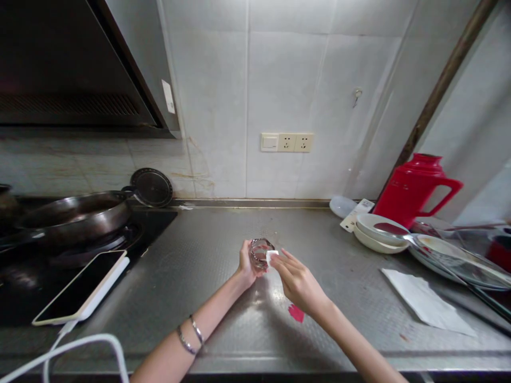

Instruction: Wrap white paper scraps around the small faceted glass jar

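Observation:
My left hand [247, 266] is wrapped round the side of a small clear glass bowl [259, 251] with a faceted, dark-looking rim. The bowl is tilted with its mouth towards me, just over the steel counter. Between the fingertips of my right hand [297, 279] is a small folded white tissue [272, 258], pressed at the right edge of the bowl. Below my right hand a red, ragged-edged scrap [296, 313] lies on the counter; I cannot tell what it is.
At left, a steel pan [75, 218] sits on the black stove, with a phone [82, 290] on a white power bank at its edge. To the right are stacked bowls [379, 242], plates, a red thermos jug [411, 191] and a white paper sheet [429, 300] on the counter [199, 266].

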`<state>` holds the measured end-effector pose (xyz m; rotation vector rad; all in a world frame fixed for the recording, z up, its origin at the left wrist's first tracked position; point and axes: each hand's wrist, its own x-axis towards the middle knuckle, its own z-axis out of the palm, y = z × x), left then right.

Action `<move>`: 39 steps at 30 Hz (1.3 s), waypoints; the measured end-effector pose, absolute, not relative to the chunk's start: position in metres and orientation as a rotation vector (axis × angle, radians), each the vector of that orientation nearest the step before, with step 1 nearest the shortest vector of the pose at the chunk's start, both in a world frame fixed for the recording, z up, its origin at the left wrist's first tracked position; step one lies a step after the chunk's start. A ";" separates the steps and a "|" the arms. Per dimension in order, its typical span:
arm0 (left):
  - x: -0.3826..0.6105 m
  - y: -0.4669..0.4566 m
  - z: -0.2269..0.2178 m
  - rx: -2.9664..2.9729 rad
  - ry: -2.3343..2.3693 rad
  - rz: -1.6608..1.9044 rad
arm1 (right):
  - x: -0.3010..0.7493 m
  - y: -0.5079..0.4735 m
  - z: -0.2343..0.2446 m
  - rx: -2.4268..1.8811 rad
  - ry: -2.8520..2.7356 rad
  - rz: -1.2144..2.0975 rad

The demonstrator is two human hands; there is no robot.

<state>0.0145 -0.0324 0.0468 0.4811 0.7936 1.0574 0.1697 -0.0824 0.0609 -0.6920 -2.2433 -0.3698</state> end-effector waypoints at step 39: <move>-0.005 -0.011 0.037 0.804 0.548 0.838 | 0.155 -0.004 0.056 -0.889 -1.384 1.487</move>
